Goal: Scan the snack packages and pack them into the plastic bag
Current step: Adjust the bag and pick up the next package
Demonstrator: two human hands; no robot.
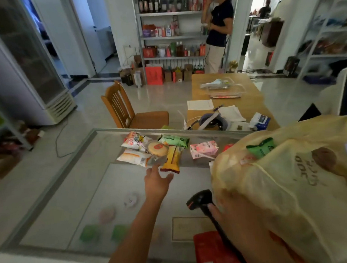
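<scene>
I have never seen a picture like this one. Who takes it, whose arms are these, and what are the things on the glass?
There is no machine here. A person wears a camera on the head, so you look forward and down at that person's own arms. The left hand is open and reaches toward the snack packages lying on the glass counter; it holds nothing. The right hand grips a black scanner. Close to it is a yellowish plastic bag, with a green package inside.
</scene>
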